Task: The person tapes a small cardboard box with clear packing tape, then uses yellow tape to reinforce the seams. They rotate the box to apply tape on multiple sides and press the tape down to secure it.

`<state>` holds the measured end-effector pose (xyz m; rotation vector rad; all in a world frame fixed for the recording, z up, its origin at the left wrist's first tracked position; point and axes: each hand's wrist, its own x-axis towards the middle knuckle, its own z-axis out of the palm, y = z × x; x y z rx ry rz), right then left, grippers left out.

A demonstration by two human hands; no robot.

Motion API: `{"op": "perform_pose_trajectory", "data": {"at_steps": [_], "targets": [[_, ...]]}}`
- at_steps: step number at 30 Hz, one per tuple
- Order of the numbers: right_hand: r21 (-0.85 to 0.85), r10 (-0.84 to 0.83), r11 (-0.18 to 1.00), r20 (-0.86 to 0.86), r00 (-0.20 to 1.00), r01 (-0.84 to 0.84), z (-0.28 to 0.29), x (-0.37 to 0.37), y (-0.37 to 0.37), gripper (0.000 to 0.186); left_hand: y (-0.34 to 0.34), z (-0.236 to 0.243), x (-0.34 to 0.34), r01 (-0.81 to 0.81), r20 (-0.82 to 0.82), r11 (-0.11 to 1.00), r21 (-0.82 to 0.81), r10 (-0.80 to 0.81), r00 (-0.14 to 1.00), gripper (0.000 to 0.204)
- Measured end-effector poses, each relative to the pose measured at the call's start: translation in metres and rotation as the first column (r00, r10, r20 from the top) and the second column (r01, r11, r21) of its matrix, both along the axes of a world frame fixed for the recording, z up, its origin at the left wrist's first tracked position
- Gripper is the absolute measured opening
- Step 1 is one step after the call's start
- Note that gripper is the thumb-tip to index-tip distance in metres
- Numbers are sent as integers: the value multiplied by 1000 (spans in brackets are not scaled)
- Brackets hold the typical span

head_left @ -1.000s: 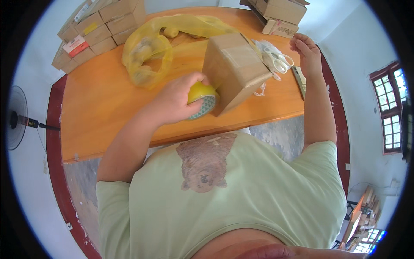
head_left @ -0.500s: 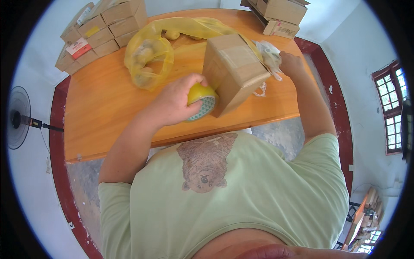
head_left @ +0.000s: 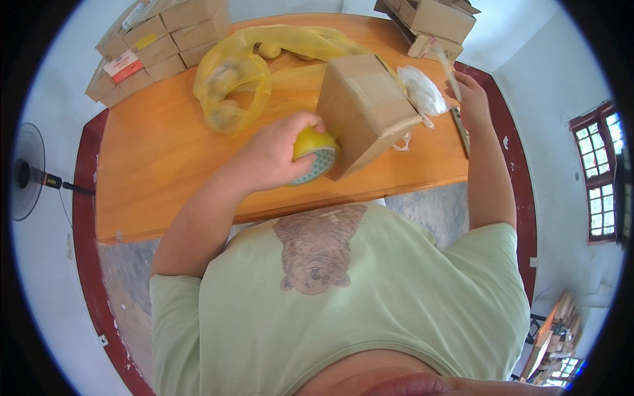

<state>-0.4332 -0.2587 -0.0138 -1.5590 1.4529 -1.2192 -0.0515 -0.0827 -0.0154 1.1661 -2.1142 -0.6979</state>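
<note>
My left hand grips a roll of yellow tape with a teal patterned core. The roll is against or very near the left side of a taped cardboard box standing on the table. At the table's right side, my right hand is raised, its fingers closed on a thin, pale, stick-like thing that is blurred by motion. Between the box and my right hand lies a white plastic bag.
A yellow plastic bag with roundish yellow things lies behind my left hand. Stacked cartons stand far left, more cardboard boxes far right. A narrow dark strip rests on the wooden table near its right edge.
My right hand has moved up and right, away from the white bag, and a thin pale thing now shows in it. My left hand still holds the tape roll by the box.
</note>
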Motion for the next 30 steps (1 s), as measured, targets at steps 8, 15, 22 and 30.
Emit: {"op": "perform_pose_trajectory", "data": {"at_steps": [8,15,22,30], "targets": [[-133,623,769,371,688,-625,53,39,124,29,-2,-6,3,60,-137,997,43,-53,989,32],[432,773,573,-2,634,-697,63,71,202,25,-13,-8,-3,1,-289,929,371,114,951,37],[598,609,710,-259,750,-370,49,72,222,19,-51,-11,-5,183,-434,870,459,39,900,38],[689,486,681,-170,858,-249,46,76,239,22,-70,2,-2,371,-429,549,749,-25,903,27]]}}
